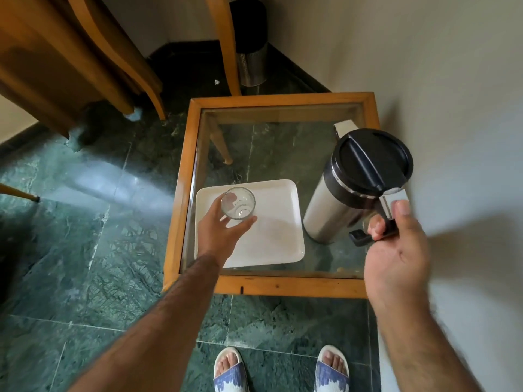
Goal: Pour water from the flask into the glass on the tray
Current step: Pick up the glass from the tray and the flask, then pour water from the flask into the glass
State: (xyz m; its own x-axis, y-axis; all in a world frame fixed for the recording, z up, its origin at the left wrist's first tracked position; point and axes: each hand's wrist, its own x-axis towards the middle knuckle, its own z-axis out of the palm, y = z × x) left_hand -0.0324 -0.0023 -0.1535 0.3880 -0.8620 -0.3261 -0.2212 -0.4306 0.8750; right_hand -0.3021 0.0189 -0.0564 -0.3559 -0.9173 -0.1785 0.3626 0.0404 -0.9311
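Already tilted: flask point(353, 188) at right of centre, long axis leaning, black lid toward upper right, steel base toward the tray point(283, 244) at lower centre. Pinched at its black handle by right hand point(396, 244), thumb and fingertips closed on the grip. Glass point(238, 203) upright, seemingly empty, near the tray's upper-left corner, cupped loosely by left hand point(220, 233), fingers curled round its side. Glass down-left of the flask, well apart; spout probably on the far side, so a swing leftward over the tray likely needed. Nothing between them on the glass-topped bench point(254, 284). Steel bin point(252, 63) at top centre, well clear.
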